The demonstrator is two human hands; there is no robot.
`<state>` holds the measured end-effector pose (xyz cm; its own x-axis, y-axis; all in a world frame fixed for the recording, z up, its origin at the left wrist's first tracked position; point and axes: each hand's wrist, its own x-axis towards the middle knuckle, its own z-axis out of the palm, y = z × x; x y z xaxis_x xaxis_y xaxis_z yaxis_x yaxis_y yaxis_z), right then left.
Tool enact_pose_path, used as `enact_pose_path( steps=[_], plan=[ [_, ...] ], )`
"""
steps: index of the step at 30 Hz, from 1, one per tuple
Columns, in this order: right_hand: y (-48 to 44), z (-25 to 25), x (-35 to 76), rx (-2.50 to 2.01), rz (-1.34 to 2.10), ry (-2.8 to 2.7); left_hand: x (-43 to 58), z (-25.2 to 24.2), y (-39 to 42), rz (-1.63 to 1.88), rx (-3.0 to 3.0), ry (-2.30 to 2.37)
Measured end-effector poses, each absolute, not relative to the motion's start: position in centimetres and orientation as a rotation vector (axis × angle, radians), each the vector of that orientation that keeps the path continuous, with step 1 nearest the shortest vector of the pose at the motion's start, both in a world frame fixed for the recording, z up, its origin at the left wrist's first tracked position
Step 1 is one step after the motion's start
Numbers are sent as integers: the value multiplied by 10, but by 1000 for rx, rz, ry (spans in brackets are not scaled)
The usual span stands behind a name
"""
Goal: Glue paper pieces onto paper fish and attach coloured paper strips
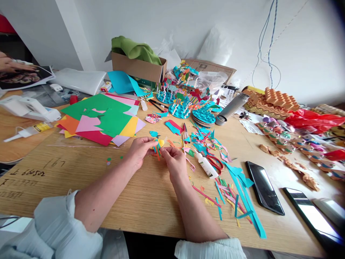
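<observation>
Between both hands, just above the wooden table (113,187), is a small paper cut-out (157,148) with blue and orange strips and a yellow part, perhaps a fish. My left hand (140,153) pinches its left side between thumb and fingers. At its lower right edge my right hand (175,162) is closed, fingertips together on the orange strip. A blue paper fish (153,133) lies just beyond the hands. To the right rest a white glue bottle (207,166) and red-handled scissors (215,163).
Coloured paper sheets (105,120) are stacked at left. Blue layered paper crafts (180,108) stand behind, near a thermos (233,108) and a cardboard box (138,66). Paper scraps and a phone (264,187) lie right. Another person's hand (13,64) shows far left.
</observation>
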<state>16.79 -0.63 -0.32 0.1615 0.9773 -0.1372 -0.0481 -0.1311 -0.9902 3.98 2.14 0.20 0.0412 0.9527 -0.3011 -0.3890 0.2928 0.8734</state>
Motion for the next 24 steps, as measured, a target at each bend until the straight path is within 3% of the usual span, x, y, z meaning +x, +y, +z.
enact_pose_path(
  steps=[24],
  plan=[
    [-9, -1, 168, -1365, 1167, -1043, 41, 5, 21, 1162, 663, 1072]
  ],
)
